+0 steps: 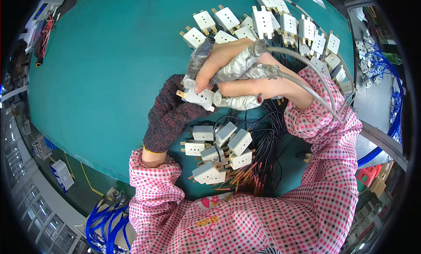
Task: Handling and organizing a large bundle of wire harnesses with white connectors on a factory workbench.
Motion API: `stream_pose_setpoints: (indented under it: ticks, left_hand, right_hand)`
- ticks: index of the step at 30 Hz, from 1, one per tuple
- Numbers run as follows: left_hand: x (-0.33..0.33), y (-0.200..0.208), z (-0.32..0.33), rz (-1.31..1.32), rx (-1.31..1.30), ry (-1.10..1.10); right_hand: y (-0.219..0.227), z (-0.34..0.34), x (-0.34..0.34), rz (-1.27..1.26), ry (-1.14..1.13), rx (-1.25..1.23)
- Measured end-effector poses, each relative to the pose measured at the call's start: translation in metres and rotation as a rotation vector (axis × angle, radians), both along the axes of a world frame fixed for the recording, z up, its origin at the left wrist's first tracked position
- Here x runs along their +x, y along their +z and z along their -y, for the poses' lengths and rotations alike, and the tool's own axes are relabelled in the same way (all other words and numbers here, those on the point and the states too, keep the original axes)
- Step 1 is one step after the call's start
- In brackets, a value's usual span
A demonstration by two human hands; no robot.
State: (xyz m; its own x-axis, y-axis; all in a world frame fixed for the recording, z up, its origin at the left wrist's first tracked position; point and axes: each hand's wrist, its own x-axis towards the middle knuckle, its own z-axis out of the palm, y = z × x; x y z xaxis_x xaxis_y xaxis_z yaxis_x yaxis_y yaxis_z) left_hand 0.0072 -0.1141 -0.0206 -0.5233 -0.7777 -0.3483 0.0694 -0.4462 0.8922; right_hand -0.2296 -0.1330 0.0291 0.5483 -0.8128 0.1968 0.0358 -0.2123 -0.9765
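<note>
My left hand [166, 116], in a dark knitted glove, is closed around a small white plastic block [201, 98] with brass-coloured tabs and small round holes. Bare-fingered, my right hand [245, 85] grips a tool with handles wrapped in silvery-grey tape [237, 66]. Two grey cables [302, 84] run from the wrapped handles back past my right forearm. A fingertip of the right hand rests against the block's upper face, and the tool's round pale ends lie close beside it. The far side of the block is hidden by the glove.
Many similar white blocks [263, 23] spread over the far right of the green table [96, 69]. A nearer pile of blocks [215, 153] sits by a bundle of black wires [265, 151] with copper-coloured ends. Blue cables [107, 221] hang at lower left; a grey bench [372, 107] stands right.
</note>
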Motion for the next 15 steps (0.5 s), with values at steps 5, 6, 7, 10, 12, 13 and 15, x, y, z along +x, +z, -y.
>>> stream_pose_setpoints:
  ticks: [5, 6, 7, 10, 12, 13, 15]
  left_hand:
    - [0.009, 0.009, -0.004, 0.067, -0.055, -0.031]
    - [0.010, 0.011, -0.004, 0.069, -0.057, -0.028]
    - [0.010, 0.014, -0.005, 0.056, -0.043, -0.021]
    - [-0.002, 0.003, 0.000, 0.070, -0.028, -0.059]
    - [0.001, 0.008, 0.000, 0.136, -0.048, -0.064]
    - [0.002, 0.008, 0.001, 0.151, -0.068, -0.078]
    - [0.005, 0.010, 0.001, 0.169, -0.093, -0.085]
  right_hand:
    - [0.004, 0.003, 0.008, -0.007, 0.095, -0.170]
    - [0.004, 0.004, 0.010, 0.009, 0.100, -0.176]
    - [0.007, 0.004, 0.012, 0.013, 0.106, -0.180]
    - [0.000, 0.000, 0.000, -0.070, 0.080, -0.095]
    - [0.000, 0.001, 0.003, -0.021, 0.084, -0.157]
    - [-0.002, 0.001, 0.005, -0.018, 0.084, -0.160]
    - [-0.004, 0.003, 0.010, 0.041, 0.107, -0.061]
